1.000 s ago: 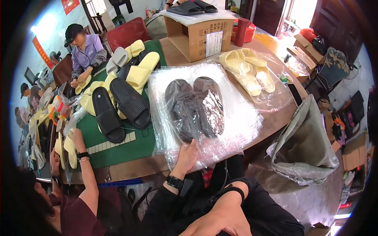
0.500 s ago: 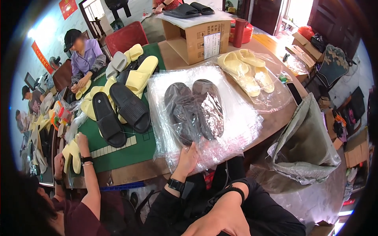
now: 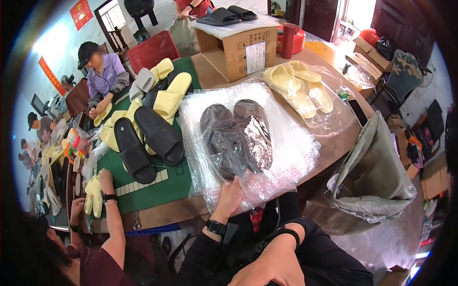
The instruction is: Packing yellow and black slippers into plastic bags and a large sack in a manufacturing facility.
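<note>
A pair of black slippers [image 3: 217, 128] lies side by side inside a clear plastic bag [image 3: 260, 183], on top of a stack of clear bags [image 3: 298, 157]. My left hand [image 3: 231, 196] is closed on the near edge of the bag, thumb on top, just below the slippers' near ends. Low in the picture my right hand [image 3: 269, 268] hangs over my lap, back of the hand up. Its fingers run out of the lower edge, so their state is hidden. Left of the stack, two loose black slides [image 3: 160, 133] rest on a green mat [image 3: 143, 198].
Yellow slippers in a clear bag [image 3: 305, 93] sit at the right, beside a phone [image 3: 357, 112]. A cardboard box [image 3: 238, 50] stands behind. An open grey sack [image 3: 377, 186] is right of the table. At the left, a co-worker's hands [image 3: 106, 181] hold yellow slippers [image 3: 93, 195].
My left hand keeps its hold on the bag's near edge. The co-worker's hands at the left have shifted with the yellow slippers. A person at the back now has a greyish sack in hand.
</note>
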Motion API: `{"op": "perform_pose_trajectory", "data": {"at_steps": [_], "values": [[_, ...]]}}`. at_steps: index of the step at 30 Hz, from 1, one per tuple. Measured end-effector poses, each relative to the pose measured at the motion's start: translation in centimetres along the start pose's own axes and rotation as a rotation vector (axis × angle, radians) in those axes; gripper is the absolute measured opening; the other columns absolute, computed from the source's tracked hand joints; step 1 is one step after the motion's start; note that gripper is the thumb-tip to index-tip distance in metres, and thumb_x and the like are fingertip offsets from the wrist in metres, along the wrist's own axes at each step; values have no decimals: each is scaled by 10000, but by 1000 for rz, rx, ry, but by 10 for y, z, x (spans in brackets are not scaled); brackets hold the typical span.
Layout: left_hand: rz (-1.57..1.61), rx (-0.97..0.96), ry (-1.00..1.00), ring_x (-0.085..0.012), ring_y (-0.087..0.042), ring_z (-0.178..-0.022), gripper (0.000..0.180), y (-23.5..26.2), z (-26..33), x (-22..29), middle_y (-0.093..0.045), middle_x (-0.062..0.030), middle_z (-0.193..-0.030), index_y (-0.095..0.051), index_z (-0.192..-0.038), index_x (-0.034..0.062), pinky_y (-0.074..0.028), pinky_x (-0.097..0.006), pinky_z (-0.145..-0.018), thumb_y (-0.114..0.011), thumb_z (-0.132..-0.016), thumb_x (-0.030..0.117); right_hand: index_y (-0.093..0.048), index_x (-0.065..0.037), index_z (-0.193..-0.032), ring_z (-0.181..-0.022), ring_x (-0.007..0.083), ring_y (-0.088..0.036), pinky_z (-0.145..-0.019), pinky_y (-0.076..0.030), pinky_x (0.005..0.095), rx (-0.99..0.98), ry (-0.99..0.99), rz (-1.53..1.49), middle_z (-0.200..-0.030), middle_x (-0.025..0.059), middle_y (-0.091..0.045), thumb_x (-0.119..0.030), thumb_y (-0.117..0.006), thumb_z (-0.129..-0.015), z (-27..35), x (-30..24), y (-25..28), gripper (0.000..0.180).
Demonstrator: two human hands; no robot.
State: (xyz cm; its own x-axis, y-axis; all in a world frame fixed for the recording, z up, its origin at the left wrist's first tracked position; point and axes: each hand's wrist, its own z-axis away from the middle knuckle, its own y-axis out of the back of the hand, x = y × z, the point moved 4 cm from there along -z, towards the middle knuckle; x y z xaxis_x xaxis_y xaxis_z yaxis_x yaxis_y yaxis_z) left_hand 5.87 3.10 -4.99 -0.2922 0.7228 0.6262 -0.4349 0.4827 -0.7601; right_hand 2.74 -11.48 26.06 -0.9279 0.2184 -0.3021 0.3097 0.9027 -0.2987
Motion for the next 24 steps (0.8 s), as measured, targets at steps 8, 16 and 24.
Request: {"op": "perform_pose_trajectory", "data": {"at_steps": [8, 16, 24], "values": [[71, 46, -9, -238, -570, -1105, 311, -13, 4, 6, -568, -117, -1211, -447, -1276, -12, -464, -381, -943, -462, -989, 106, -540, 25, -1152, -992, 249, -534, -831, -449, 346, -9, -28, 9, -1140, 135, -535, -442, -866, -612, -2, 3, 6, 784], [3, 12, -69, -251, -558, -1133, 299, -10, 4, 6, -556, -126, -1237, -455, -1270, -5, -446, -390, -983, -455, -990, 97, -533, 16, -1134, -963, 244, -531, -807, -445, 348, 37, -105, -126, -1117, 119, -530, -444, -865, -614, -3, 0, 3, 769], [18, 51, -62, -238, -588, -1089, 210, 6, 1, 0, -601, -122, -1149, -521, -1148, -32, -471, -360, -961, -430, -995, 79, -526, 18, -1145, -962, 224, -529, -797, -443, 336, -59, -18, -27, -1134, 119, -520, -442, -868, -608, 1, 11, 7, 786]]}}
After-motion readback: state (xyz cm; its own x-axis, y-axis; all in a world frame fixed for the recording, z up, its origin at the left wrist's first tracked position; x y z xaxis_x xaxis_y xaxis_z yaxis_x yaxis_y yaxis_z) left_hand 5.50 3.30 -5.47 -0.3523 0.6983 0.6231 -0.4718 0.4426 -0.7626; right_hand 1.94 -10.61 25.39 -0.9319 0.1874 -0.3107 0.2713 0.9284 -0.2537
